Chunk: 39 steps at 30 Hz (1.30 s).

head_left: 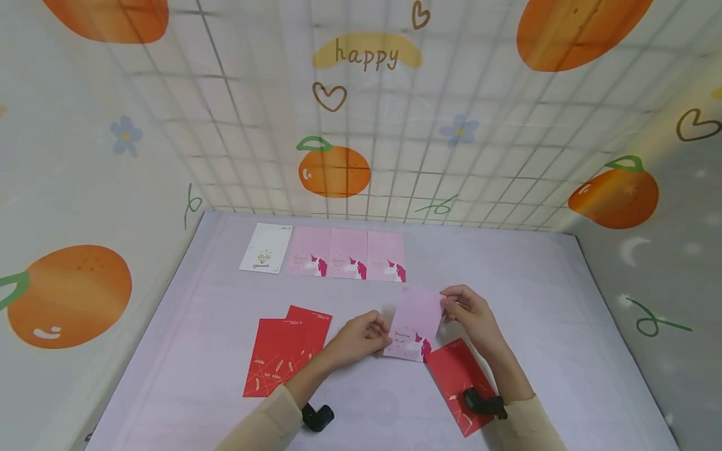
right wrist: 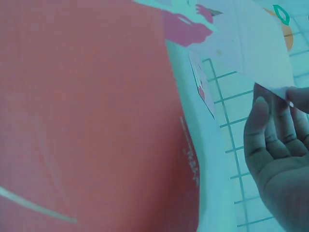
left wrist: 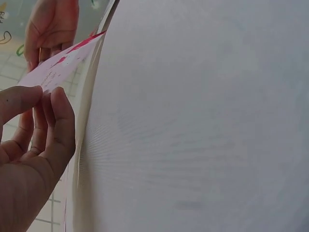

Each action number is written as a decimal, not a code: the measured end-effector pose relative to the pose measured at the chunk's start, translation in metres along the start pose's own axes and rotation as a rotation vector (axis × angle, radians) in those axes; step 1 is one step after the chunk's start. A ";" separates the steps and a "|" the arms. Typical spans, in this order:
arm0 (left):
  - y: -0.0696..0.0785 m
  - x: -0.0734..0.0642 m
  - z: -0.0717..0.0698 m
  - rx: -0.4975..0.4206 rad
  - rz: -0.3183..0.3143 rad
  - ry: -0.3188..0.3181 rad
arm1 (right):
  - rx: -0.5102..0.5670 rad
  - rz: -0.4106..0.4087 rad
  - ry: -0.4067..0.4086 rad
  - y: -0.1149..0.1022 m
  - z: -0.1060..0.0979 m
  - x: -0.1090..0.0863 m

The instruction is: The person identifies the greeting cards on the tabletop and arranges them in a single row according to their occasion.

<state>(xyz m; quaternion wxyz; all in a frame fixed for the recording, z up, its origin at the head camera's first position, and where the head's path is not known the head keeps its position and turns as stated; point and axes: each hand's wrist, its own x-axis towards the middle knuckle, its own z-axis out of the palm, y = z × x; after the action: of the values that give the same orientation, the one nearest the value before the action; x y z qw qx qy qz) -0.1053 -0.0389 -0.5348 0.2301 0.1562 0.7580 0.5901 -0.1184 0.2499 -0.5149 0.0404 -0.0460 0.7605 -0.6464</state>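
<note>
A pink unicorn card is held up off the table between both hands. My left hand pinches its lower left edge, thumb against fingers, as the left wrist view also shows with the card tilted. At the upper right corner my right hand pinches the same card; in the right wrist view this hand has its thumb on the corner. Just below the right hand lies a red card, partly under the right wrist. Two overlapping red cards lie left of the left hand, partly covered by that forearm.
Along the back of the table lies a row: a white card with a diamond at the left, then three pink unicorn cards. A printed cloth over a wire grid rises behind and at the sides.
</note>
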 end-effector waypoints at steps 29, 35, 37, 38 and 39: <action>0.003 0.002 -0.020 -0.120 0.043 0.112 | 0.017 0.047 -0.071 0.013 0.028 -0.009; 0.001 0.002 -0.020 -0.118 -0.005 0.177 | 0.010 0.037 -0.053 0.014 0.033 -0.010; 0.002 0.001 -0.020 -0.114 -0.009 0.194 | 0.005 0.037 -0.044 0.013 0.035 -0.010; 0.003 0.001 -0.020 -0.113 -0.010 0.199 | 0.006 0.037 -0.040 0.013 0.035 -0.010; 0.003 0.001 -0.020 -0.111 -0.010 0.205 | 0.009 0.037 -0.038 0.013 0.036 -0.010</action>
<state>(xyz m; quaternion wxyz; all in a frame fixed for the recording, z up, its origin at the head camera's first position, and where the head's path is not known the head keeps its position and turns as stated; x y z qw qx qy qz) -0.1164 -0.0539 -0.5283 0.1625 0.0780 0.7446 0.6428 -0.1041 0.2184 -0.5334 0.0669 -0.0440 0.7574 -0.6480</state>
